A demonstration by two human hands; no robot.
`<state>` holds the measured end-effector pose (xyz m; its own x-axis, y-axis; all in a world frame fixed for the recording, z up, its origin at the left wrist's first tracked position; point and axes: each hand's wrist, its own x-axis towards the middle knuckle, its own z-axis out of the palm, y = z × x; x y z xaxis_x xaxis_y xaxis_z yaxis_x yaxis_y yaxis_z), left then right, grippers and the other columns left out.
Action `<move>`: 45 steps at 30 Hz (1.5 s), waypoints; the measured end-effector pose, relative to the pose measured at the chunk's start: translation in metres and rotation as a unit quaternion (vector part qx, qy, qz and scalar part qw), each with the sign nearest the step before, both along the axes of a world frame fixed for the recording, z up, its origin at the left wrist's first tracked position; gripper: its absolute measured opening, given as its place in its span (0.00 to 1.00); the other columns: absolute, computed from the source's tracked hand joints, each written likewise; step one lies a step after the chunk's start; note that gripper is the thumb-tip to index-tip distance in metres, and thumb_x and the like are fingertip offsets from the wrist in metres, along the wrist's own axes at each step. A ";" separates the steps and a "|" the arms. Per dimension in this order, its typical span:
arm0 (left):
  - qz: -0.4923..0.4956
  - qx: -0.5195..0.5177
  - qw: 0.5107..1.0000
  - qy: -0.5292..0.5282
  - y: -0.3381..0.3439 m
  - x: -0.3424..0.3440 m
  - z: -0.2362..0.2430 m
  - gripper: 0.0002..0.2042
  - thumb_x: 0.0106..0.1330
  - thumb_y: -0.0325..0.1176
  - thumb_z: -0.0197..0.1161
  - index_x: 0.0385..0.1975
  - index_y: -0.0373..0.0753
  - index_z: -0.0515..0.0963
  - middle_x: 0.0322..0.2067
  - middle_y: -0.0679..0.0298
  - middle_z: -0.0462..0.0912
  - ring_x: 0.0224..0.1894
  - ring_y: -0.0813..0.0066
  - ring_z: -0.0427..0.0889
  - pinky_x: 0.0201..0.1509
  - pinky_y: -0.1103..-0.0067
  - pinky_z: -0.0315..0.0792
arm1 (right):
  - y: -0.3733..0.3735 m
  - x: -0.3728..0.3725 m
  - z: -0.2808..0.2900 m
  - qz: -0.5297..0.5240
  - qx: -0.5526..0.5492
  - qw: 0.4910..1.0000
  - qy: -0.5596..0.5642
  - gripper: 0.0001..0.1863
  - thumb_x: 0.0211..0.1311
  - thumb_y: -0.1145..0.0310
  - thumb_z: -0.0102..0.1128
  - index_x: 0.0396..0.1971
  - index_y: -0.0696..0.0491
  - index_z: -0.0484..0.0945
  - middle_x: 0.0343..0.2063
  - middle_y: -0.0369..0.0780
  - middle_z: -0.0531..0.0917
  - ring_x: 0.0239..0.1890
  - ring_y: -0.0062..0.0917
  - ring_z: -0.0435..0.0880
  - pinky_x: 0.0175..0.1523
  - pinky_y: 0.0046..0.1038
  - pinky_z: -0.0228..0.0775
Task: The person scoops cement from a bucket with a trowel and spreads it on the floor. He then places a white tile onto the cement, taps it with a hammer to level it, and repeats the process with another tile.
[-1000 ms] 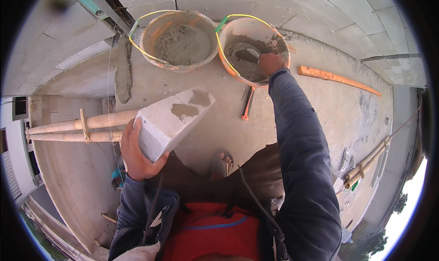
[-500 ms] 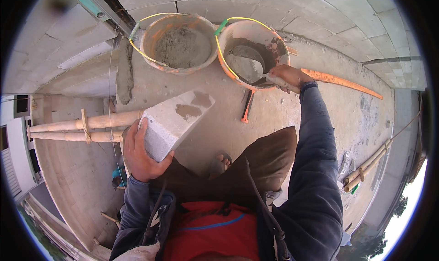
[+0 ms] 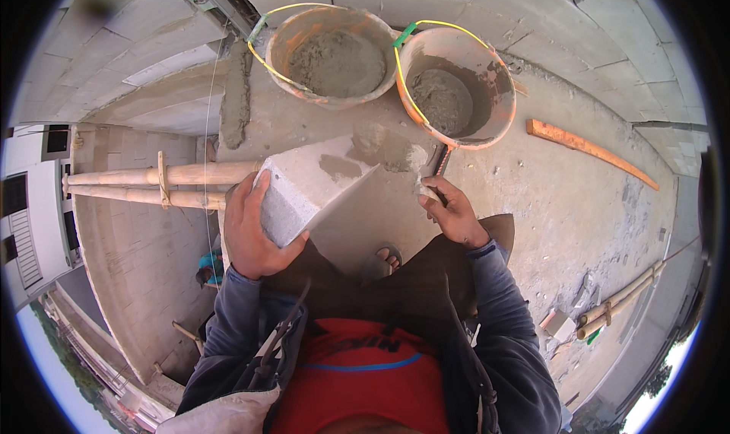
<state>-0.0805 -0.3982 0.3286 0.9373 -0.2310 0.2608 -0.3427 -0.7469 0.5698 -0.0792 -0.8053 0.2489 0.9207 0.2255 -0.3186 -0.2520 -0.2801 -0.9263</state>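
My left hand (image 3: 262,228) is closed round the left end of a pale grey block (image 3: 304,194), which slants up to the right with damp mortar patches on top. My right hand (image 3: 449,213) grips a trowel (image 3: 407,154), its mortar-covered blade at the block's upper right end. Behind the trowel, a hammer with an orange-and-black handle (image 3: 443,158) lies partly hidden. Above stand two buckets with yellow handles: one of thick mortar (image 3: 334,61) at left, one with wet mortar low inside (image 3: 449,95) at right.
An orange-brown timber (image 3: 589,149) lies on the right of the floor. Bamboo poles (image 3: 182,175) cross at left beside a thin string; more (image 3: 616,305) lie at right. Block walls (image 3: 570,23) surround the floor. A person in teal (image 3: 209,270) is partly visible below on the left.
My right hand with the trowel has moved from inside the right bucket, down and left to the block's end. The whole view has shifted a little.
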 end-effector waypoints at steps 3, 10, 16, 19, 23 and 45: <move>0.005 0.005 1.000 0.005 -0.004 0.000 0.001 0.54 0.44 0.42 0.85 0.77 0.35 0.68 0.66 0.37 0.75 0.65 0.35 0.77 0.69 0.51 0.72 | 0.055 -0.019 -0.017 0.025 -0.105 0.979 -0.175 0.17 0.73 0.68 0.70 0.56 0.58 0.82 0.40 0.42 0.84 0.36 0.36 0.88 0.42 0.36 0.82; 0.016 0.005 1.000 0.009 -0.003 -0.001 0.000 0.54 0.44 0.42 0.85 0.77 0.36 0.69 0.66 0.37 0.75 0.65 0.35 0.77 0.69 0.52 0.73 | 0.068 -0.029 0.015 0.057 -0.107 0.954 -0.276 0.16 0.66 0.68 0.75 0.51 0.56 0.84 0.41 0.44 0.84 0.37 0.42 0.89 0.41 0.40 0.83; 0.011 0.019 0.999 0.023 -0.006 0.003 0.006 0.55 0.45 0.35 0.84 0.79 0.33 0.64 0.68 0.37 0.75 0.69 0.34 0.77 0.71 0.53 0.73 | 0.096 -0.025 0.010 0.035 -0.137 0.939 -0.313 0.17 0.65 0.68 0.76 0.50 0.56 0.85 0.42 0.44 0.84 0.35 0.40 0.89 0.39 0.38 0.83; 0.021 -0.001 1.000 0.013 -0.003 0.000 -0.002 0.54 0.44 0.40 0.85 0.77 0.36 0.68 0.67 0.38 0.74 0.67 0.35 0.77 0.70 0.51 0.73 | 0.089 -0.042 0.005 0.053 -0.127 0.939 -0.316 0.17 0.66 0.67 0.76 0.50 0.57 0.84 0.43 0.44 0.83 0.35 0.39 0.89 0.39 0.36 0.82; 0.032 -0.003 0.999 0.006 0.004 -0.004 -0.002 0.55 0.43 0.39 0.85 0.77 0.36 0.67 0.67 0.37 0.74 0.67 0.34 0.77 0.70 0.52 0.72 | 0.072 -0.056 -0.008 0.019 -0.110 0.962 -0.247 0.19 0.67 0.67 0.76 0.53 0.58 0.83 0.43 0.47 0.82 0.39 0.42 0.87 0.44 0.39 0.82; 0.038 -0.041 0.998 -0.008 0.015 -0.005 -0.010 0.56 0.42 0.37 0.84 0.79 0.35 0.65 0.68 0.36 0.73 0.67 0.33 0.76 0.71 0.51 0.72 | 0.079 -0.032 -0.080 -0.003 -0.277 0.948 -0.156 0.22 0.71 0.65 0.69 0.60 0.57 0.76 0.46 0.54 0.79 0.46 0.55 0.84 0.53 0.49 0.79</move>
<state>-0.0857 -0.3832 0.3182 0.9467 -0.1362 0.2918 -0.2964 -0.7228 0.6242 -0.1109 -0.7263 0.1686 0.9903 0.0984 -0.0979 0.0080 -0.7447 -0.6674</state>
